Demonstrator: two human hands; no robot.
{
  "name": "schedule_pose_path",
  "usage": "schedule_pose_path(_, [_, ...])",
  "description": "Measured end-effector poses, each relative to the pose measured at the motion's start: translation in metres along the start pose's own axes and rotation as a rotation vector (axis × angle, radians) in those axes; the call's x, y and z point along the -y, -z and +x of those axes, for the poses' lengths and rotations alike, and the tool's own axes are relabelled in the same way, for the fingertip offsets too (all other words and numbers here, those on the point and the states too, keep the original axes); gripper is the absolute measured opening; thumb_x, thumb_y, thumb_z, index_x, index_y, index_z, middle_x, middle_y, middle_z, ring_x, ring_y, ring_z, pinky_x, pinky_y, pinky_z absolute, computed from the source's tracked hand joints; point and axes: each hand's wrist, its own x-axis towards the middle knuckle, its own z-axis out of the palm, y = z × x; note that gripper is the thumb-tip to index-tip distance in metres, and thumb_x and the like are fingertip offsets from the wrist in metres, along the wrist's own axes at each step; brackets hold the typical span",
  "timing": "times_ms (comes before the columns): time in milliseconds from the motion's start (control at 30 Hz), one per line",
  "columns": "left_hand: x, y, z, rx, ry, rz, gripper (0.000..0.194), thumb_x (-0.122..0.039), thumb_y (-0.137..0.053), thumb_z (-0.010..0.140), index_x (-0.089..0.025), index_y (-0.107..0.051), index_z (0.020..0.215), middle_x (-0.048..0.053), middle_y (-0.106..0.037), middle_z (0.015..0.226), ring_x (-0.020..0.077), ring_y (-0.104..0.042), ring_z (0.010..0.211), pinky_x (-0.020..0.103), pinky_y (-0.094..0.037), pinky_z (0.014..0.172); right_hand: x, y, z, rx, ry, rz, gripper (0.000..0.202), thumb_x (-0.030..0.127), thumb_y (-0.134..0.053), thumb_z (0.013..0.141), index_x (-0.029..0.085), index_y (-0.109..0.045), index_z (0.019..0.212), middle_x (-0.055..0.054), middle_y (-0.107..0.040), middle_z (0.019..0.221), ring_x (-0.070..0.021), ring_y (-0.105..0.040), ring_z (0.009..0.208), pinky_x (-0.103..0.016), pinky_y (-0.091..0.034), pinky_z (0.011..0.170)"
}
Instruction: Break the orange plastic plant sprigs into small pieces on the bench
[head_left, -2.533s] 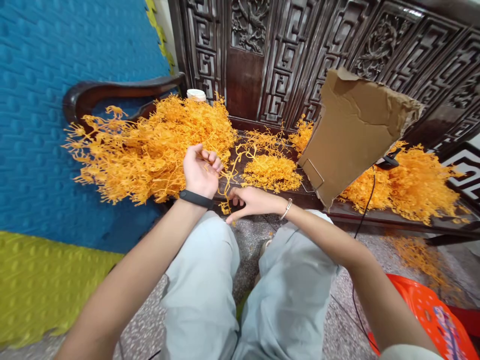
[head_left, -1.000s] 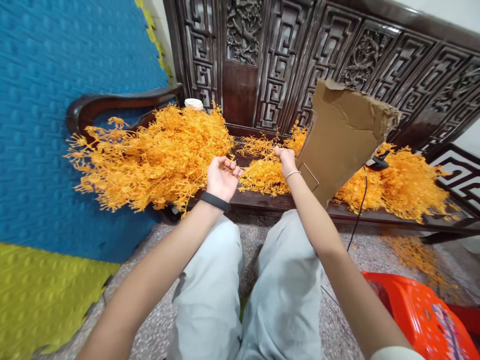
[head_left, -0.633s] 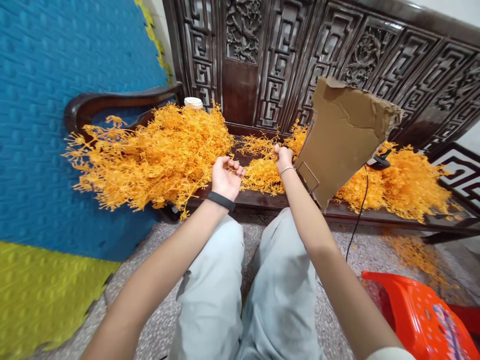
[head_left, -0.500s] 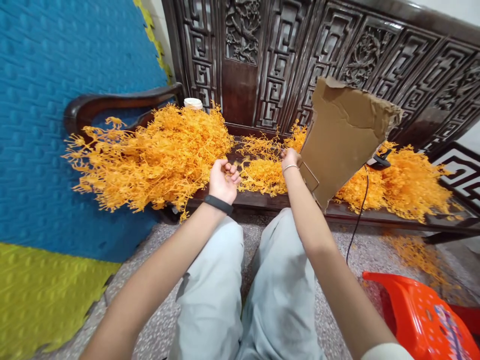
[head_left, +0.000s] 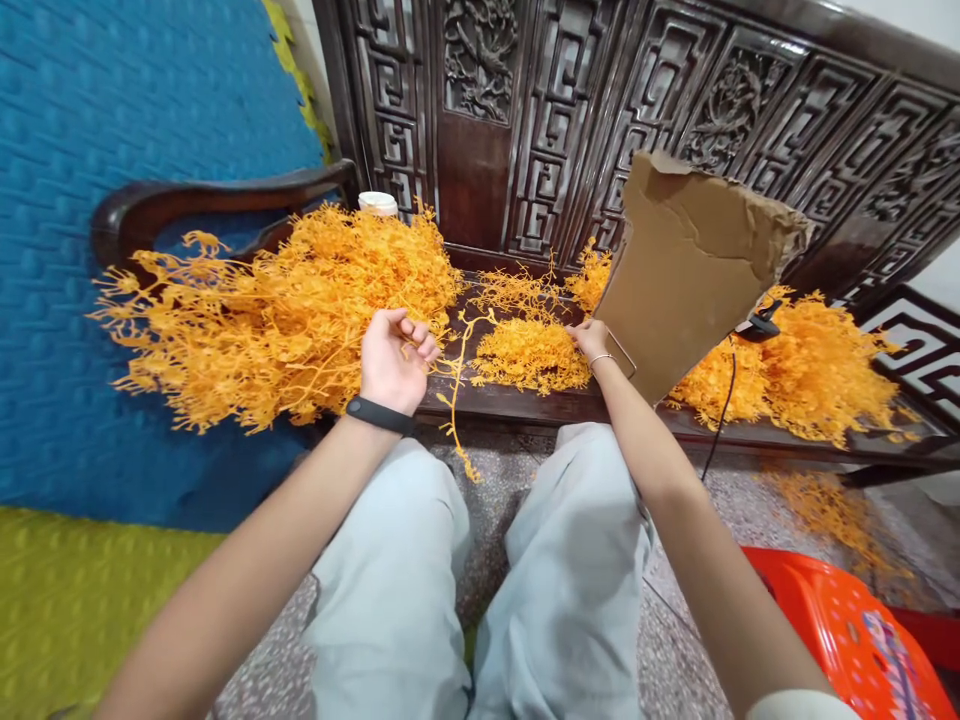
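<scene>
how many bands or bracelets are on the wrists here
2: a black band around the wrist of the left hand, by the big orange heap, and a thin bracelet around the wrist of the right hand, by the cardboard. None seems hidden.

Slim, forked orange sprig (head_left: 453, 398), tip downward, between a bushy orange pile (head_left: 277, 325) and a smaller clump (head_left: 531, 356)

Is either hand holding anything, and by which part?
The left hand seems to hold an orange sprig by one stem end, though the grip is hidden. Whether the right hand, at the edge of the small orange pile, grips anything cannot be told.
</scene>
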Motion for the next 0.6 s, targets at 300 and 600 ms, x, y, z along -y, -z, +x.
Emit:
schedule_pose_path(300, [0.001,-0.001,0.0,-0.003,-0.006,-0.051,0.03,-0.019,-0.034,0.08,-0.018,-0.028,0.05,-0.004,-0.031,0.041,0.0071,-0.028,0.035,0.019,-0.023,0.037,0.036,0.018,-0.023,0.045,0.024,0.031,0.025,0.027,-0.058,0.076,0.017,-0.051,0.054,-0.005,-0.064,0.065,-0.0154,-0.061,0.071,-0.026,-0.046,0.072])
schedule_pose_path(600, [0.001,-0.005,-0.004,-0.006,-0.017,-0.072,0.031,-0.019,-0.034,0.08,-0.018,-0.028,0.049,-0.003,-0.031,0.041,0.007,-0.027,0.035,0.019,-0.022,0.037,0.091,0.041,-0.11,1.498,0.34,-0.01,0.053,0.061,-0.05,0.077,0.014,-0.063,0.097,-0.007,-0.068,0.088,-0.0143,-0.063,0.08,-0.026,-0.047,0.072])
